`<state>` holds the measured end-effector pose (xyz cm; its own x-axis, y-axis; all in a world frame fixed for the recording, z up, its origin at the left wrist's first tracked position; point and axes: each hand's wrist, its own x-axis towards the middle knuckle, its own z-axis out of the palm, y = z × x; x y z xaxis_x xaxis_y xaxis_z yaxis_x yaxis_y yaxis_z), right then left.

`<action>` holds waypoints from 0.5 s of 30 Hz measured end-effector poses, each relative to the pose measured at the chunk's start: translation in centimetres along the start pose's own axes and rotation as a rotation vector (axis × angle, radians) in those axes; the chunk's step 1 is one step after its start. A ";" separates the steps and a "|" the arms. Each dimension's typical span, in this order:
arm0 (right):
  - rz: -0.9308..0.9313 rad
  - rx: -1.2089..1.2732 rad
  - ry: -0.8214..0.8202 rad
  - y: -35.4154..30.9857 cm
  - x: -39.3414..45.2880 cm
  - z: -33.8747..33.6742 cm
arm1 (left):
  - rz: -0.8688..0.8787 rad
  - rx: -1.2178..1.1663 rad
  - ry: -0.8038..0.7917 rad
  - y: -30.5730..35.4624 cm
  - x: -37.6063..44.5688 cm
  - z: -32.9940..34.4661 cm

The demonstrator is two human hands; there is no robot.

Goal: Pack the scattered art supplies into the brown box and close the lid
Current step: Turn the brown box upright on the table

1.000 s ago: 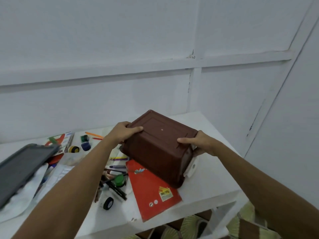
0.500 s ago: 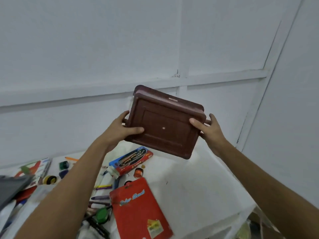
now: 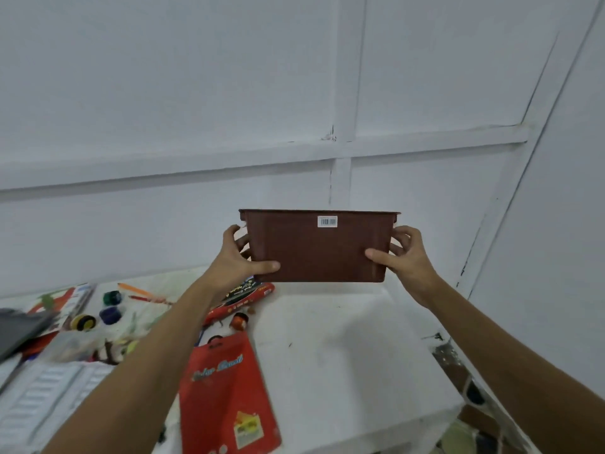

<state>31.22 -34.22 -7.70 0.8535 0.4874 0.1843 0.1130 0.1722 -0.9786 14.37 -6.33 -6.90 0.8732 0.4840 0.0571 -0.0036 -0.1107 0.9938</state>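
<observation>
Box [image 3: 319,247] held upright in air above table [image 3: 343,348], long side toward camera. Left hand [image 3: 237,260] grips its 9 o'clock end, right hand [image 3: 404,257] its 3 o'clock end. Red pack [image 3: 226,398] and paint pots [image 3: 109,306] lie on table at 7-9 o'clock.

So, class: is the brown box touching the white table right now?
Apart. In the head view both hands, left hand and right hand, hold the brown box in the air, with wall showing between it and the table.
</observation>
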 end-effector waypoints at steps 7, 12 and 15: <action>0.209 0.180 0.026 3.3 -1.3 -3.1 | 0.049 0.121 0.024 -6.2 -3.5 3.4; 0.198 0.007 -0.005 5.3 -1.8 -4.7 | 0.075 0.203 0.124 -8.3 -4.2 4.4; 0.175 -0.110 -0.042 6.1 -1.9 -5.4 | 0.054 0.256 0.147 -8.9 -4.8 4.6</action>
<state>33.04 -38.75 -14.53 0.8433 0.5373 0.0121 0.0218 -0.0116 -0.9997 12.44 -11.70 -16.42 0.7950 0.5901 0.1408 0.0916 -0.3461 0.9337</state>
